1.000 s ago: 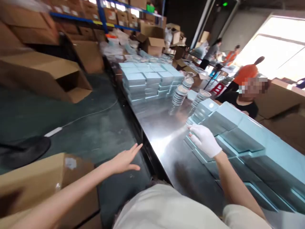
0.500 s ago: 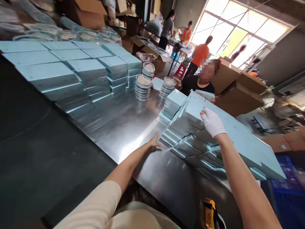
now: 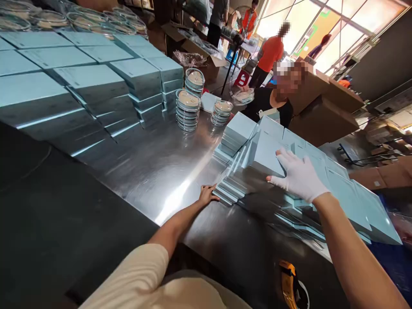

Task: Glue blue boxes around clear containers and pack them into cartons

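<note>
Light blue flat boxes (image 3: 270, 154) are piled in leaning stacks on the metal table's right side. My bare left hand (image 3: 207, 195) is bent round the lower left corner of the nearest stack, thumb on the near face and fingers on the far side. In a white glove with bare fingertips, my right hand (image 3: 298, 174) lies spread over the near top edge of the same pile, thumb low on the front face. Its palm hides part of the boxes beneath.
More blue boxes (image 3: 92, 79) stand stacked at left on the table (image 3: 138, 167). Round clear containers (image 3: 187, 107) rise in stacks at the back. Across the table, a co-worker (image 3: 268, 101) holds a clear container (image 3: 243, 97). A yellow-and-black tool (image 3: 288, 283) lies near the front edge.
My left hand has closed in on the stack's lower corner. My right hand has spread its fingers and shifted slightly along the near edge. The co-worker's hand now shows a clear container.
</note>
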Action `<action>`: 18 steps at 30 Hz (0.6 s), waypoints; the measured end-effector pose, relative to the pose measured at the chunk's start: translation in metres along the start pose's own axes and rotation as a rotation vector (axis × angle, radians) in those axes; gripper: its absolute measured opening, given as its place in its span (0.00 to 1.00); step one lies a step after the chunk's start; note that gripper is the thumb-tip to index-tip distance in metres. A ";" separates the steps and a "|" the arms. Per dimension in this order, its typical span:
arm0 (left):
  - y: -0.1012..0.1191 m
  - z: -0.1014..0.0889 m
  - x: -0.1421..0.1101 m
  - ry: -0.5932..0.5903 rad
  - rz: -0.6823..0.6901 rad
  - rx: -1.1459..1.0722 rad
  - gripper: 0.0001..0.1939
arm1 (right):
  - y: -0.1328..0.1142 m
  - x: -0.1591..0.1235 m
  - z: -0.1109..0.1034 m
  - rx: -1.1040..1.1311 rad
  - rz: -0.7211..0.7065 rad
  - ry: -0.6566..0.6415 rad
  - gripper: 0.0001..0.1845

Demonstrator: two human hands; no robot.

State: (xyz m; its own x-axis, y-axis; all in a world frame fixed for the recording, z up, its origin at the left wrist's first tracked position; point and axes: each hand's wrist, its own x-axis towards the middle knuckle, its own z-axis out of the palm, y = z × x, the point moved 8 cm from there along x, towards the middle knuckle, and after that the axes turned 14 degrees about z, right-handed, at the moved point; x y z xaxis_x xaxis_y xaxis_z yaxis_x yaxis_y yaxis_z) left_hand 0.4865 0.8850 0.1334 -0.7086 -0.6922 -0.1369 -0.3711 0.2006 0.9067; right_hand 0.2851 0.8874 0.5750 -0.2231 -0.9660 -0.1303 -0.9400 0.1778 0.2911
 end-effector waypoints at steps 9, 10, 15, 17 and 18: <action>-0.012 -0.160 -0.172 -0.286 -0.137 -0.168 0.42 | -0.088 -0.095 -0.030 0.004 0.109 -0.226 0.38; -0.013 -0.184 -0.183 -0.279 -0.181 -0.168 0.44 | -0.090 -0.107 -0.021 0.008 0.153 -0.298 0.38; -0.010 -0.272 -0.203 -0.054 -0.350 -0.068 0.60 | -0.087 -0.176 0.081 0.120 0.200 -0.625 0.32; -0.006 -0.282 -0.198 0.002 -0.389 -0.031 0.63 | -0.079 -0.201 0.135 0.311 0.273 -0.674 0.30; -0.003 -0.281 -0.193 0.008 -0.406 -0.018 0.61 | -0.077 -0.211 0.161 0.435 0.314 -0.679 0.28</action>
State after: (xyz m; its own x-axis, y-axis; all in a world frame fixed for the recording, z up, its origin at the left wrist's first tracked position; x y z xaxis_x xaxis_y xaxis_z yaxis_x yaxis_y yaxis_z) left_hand 0.7926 0.8234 0.2693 -0.5022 -0.7178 -0.4822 -0.6092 -0.1021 0.7864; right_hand 0.3629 1.1076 0.4278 -0.4647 -0.5636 -0.6830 -0.7933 0.6076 0.0384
